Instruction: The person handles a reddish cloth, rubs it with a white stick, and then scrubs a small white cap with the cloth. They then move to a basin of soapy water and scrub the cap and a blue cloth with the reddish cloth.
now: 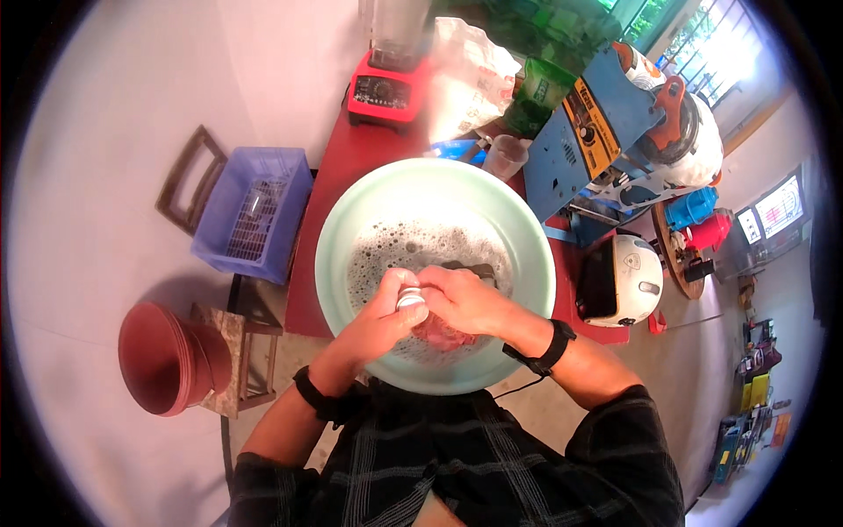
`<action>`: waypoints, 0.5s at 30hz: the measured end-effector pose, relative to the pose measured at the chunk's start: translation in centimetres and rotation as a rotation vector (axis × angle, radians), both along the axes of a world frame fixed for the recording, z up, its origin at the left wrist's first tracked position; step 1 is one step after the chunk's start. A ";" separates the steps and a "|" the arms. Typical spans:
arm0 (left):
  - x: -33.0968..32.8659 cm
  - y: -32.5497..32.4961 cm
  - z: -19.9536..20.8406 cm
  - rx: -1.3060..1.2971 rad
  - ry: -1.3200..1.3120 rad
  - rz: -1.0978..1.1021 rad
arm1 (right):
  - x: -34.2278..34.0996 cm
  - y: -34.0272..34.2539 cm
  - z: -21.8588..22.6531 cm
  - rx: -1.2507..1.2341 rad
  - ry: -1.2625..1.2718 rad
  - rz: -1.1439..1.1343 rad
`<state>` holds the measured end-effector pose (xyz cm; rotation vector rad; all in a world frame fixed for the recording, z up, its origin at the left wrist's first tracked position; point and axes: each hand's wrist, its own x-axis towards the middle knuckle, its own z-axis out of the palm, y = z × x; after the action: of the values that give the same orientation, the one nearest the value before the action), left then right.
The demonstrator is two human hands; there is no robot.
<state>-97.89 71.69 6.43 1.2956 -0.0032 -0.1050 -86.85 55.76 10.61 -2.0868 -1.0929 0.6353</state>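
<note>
My left hand (386, 306) and my right hand (465, 300) meet above a wide pale green basin (335, 206). Both have their fingers closed around a small white round thing (410, 299) with a ringed, cap-like end; my fingers hide the rest of it. Just below my right hand shows a crumpled pinkish-red thing (443, 335), partly covered by the hand; I cannot tell whether it is held or lies in the water. Foamy water (395, 246) fills the bottom of the basin. A dark flat thing (481, 270) is partly visible in the suds behind my right hand.
The basin stands on a red table (307, 299). Behind it are a red-based blender (379, 92), a clear plastic cup (506, 156) and a blue machine (580, 132). A white helmet (639, 277) sits at right. Leftward are a purple crate (215, 233) and a red bucket (158, 360).
</note>
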 end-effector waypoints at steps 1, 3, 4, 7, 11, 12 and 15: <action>0.0 0.1 0.4 -0.081 0.066 0.009 | -0.3 0.0 0.1 0.031 0.013 -0.019; 0.3 0.1 0.3 -0.272 0.143 0.021 | -0.8 0.2 0.5 0.046 0.032 -0.034; 0.5 0.2 -0.3 -0.382 0.152 0.025 | -1.1 0.4 0.9 0.053 0.040 -0.040; 0.6 0.1 0.0 -0.593 0.205 0.051 | -1.7 0.8 2.0 -0.023 0.048 -0.058; 0.4 0.3 0.6 -0.657 0.257 0.086 | -2.2 1.0 1.0 0.074 -0.034 -0.077; 0.4 0.4 0.6 -0.623 0.235 0.079 | -2.3 1.2 0.8 0.119 -0.006 -0.087; 0.1 0.9 0.4 -0.462 0.155 0.046 | -2.6 1.7 1.0 0.139 0.002 -0.081</action>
<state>-97.81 72.64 6.83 0.8227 0.1287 -0.1549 -89.44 57.47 11.63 -1.9994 -1.0160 0.5078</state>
